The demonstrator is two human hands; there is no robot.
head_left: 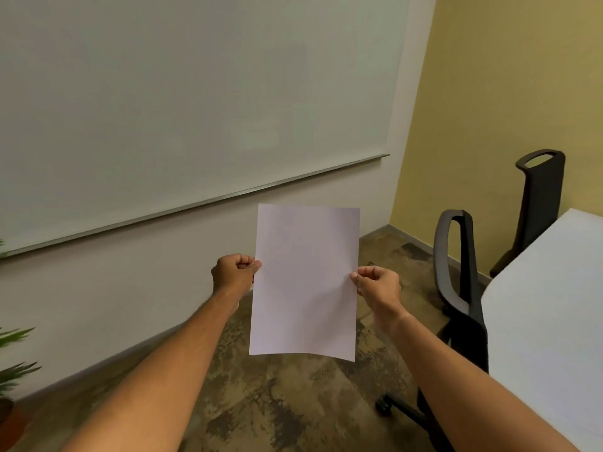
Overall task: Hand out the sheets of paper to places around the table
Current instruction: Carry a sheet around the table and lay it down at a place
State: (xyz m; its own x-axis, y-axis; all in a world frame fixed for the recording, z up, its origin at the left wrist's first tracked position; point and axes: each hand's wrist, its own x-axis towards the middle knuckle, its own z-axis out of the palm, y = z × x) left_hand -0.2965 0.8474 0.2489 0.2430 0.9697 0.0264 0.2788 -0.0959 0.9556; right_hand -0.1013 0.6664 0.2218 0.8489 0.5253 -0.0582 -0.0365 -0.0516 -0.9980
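I hold blank white paper (305,282) upright in front of me, above the patterned carpet. My left hand (233,274) pinches its left edge and my right hand (378,285) pinches its right edge, both at about mid-height. Whether it is one sheet or a thin stack I cannot tell. The bottom edge curls slightly toward me. The white table (554,305) lies to the right, apart from the paper, with only its left part in view.
Two black office chairs stand at the table's left side, one near (456,282) and one farther back (538,203). A large whiteboard (179,109) covers the wall ahead. A potted plant (13,380) sits at the far left edge. A yellow wall closes the right corner.
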